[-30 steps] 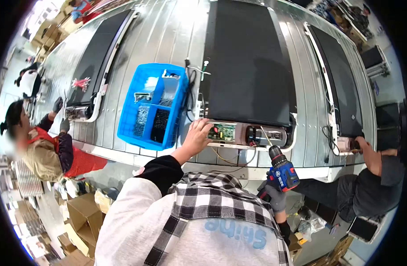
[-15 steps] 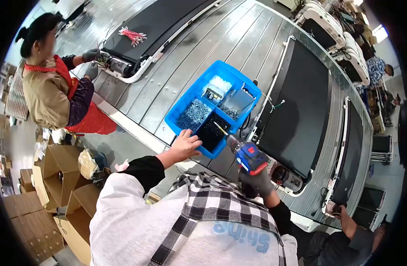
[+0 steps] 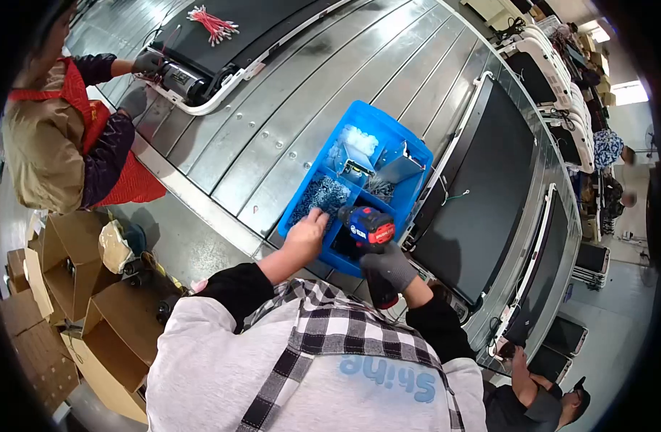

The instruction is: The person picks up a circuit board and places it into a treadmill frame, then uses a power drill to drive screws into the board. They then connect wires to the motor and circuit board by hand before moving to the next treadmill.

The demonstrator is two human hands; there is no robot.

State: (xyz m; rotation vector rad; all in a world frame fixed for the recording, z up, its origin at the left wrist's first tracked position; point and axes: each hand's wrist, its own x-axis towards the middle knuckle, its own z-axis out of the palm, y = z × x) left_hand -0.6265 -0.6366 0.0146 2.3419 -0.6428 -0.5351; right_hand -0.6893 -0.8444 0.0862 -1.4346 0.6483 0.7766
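Observation:
A blue divided parts bin (image 3: 409, 133) stands on the metal-slatted table. My bare left hand (image 3: 306, 234) is at its near left compartment, fingers bunched together at the silver screws (image 3: 327, 193); whatever is between the fingertips is hidden. In a grey glove, my right hand (image 3: 389, 266) grips the handle of a blue and red cordless drill (image 3: 370, 226). The drill is over the near right compartment of dark parts, and its tip is hard to make out. White plastic parts (image 3: 359, 140) and metal pieces (image 3: 401, 164) fill the far compartments.
Black treadmill decks (image 3: 474, 187) lie right of the bin. At far left, a co-worker's gloved hands (image 3: 134, 101) touch a motor end, near red-and-white wires (image 3: 213, 25). Open cardboard boxes (image 3: 118, 317) stand at lower left. Another person (image 3: 536, 396) works at lower right.
My left hand has moved from the bin's near rim to the screws. The drill has come left over the bin, its body now covering part of the dark compartment. The view has shifted.

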